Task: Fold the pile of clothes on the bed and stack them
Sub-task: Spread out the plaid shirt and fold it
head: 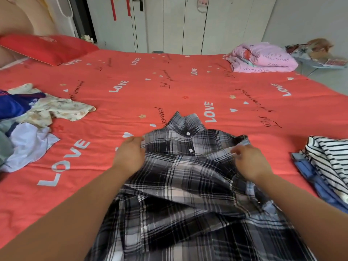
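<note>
The plaid shirt (188,176) lies on the red bed (150,81) at the 6 o'clock side, just in front of the person. It is face up and buttoned, with its collar (186,121) pointing to 12 o'clock and its lower part bunched over the chest.

The left grip (130,153) is closed on the shirt's edge at the shoulder, at 9 o'clock from the buttons, with the fingers curled round the cloth. The right grip (250,162) is at 3 o'clock from the buttons. Its fingers are blurred, but they seem to pinch a fold of cloth at the other shoulder.

I judge the shirt to be light, thin and soft. It will not keep a shape by itself, it sags and wrinkles easily, and it slides little on the bed cover. The best places to take it are the two shoulder seams or the side edges, both together, so that the fold line stays straight.

No basket or box is visible, and the clothes lie directly on the bed. The unfolded pile (28,119) is at 9 o'clock. At 3 o'clock a striped garment (327,153) rests on a blue garment (312,178), probably the stack. A pink quilt (263,57) lies far away at 1 o'clock.
</note>
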A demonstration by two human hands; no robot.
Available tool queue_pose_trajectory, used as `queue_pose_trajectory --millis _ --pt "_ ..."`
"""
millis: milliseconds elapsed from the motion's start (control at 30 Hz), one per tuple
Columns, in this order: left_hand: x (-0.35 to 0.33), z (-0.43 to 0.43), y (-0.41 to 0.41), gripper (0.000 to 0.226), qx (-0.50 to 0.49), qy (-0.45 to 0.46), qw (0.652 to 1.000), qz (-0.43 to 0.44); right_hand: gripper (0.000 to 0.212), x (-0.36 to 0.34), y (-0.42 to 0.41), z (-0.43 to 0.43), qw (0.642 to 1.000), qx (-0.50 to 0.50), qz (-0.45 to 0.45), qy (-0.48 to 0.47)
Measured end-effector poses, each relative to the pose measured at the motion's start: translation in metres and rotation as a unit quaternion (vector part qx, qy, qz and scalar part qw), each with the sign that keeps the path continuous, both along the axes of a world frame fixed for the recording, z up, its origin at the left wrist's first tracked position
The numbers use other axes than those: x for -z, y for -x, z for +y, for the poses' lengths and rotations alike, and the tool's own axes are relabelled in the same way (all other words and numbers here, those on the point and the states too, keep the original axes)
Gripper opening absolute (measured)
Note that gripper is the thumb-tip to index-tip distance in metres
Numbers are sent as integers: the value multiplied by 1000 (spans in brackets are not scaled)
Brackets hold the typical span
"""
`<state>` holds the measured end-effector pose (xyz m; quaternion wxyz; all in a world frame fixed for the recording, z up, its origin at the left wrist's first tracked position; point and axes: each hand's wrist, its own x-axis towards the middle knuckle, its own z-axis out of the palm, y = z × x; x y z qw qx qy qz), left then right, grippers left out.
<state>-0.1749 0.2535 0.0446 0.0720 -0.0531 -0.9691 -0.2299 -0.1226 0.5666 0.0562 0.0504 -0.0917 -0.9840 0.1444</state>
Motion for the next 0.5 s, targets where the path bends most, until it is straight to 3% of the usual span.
queue_pose_trajectory --millis 133,267,433,500 --pt "22 21 44 49 31 14 999 -35 37 10 52 -5 998 -49 30 -37" --pt "53 27 84 54 -9 71 997 -27 43 35 102 -4 995 -81 13 -60" --pt "79 29 116 53 -85 119 989 -8 55 62 143 14 988 -10 -63 -141" --pt "82 29 124 43 -71 129 989 33 48 64 151 17 985 -3 -52 -165"
